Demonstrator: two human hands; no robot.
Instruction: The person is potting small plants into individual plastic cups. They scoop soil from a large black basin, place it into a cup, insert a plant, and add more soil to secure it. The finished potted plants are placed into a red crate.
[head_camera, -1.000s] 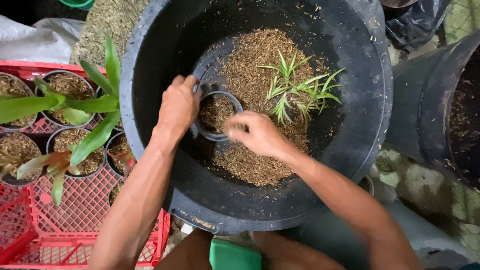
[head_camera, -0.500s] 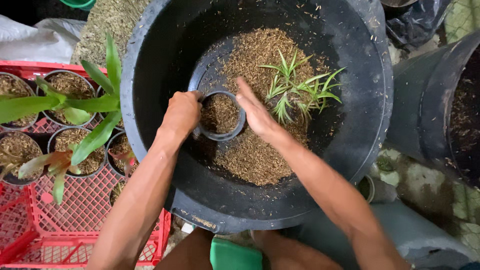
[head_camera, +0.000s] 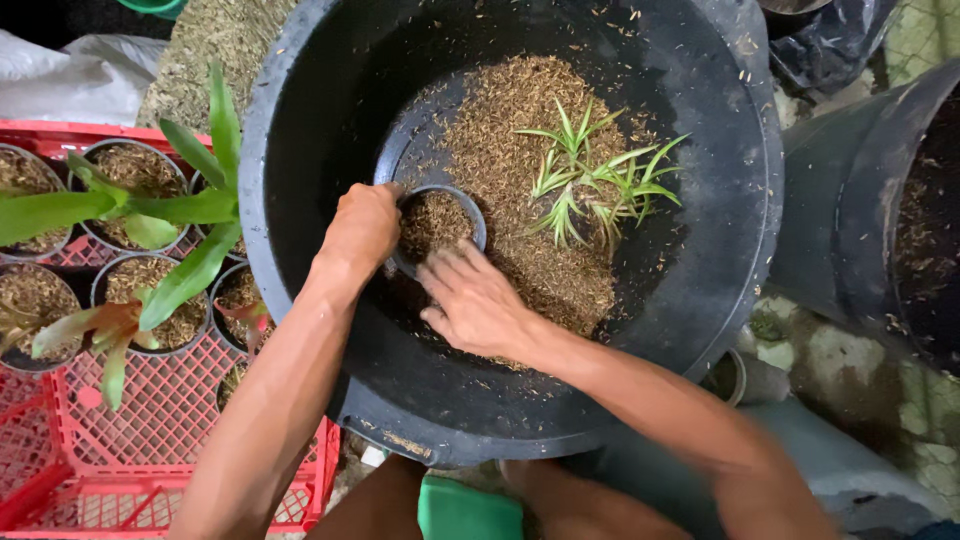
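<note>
Black plastic makes up the small pot (head_camera: 440, 225), which sits inside the big tub (head_camera: 300, 130), at the left edge of the heap of brown husk (head_camera: 520, 120). Left hand (head_camera: 362, 228) grips the pot's left rim, fingers closed on it. Right hand (head_camera: 478, 300) lies just near of the pot, fingers spread flat and touching its near rim. Green seedlings (head_camera: 590, 180) lie on the husk to the right. Potted plants (head_camera: 130, 210) stand in a red crate (head_camera: 150, 420) at far left.
</note>
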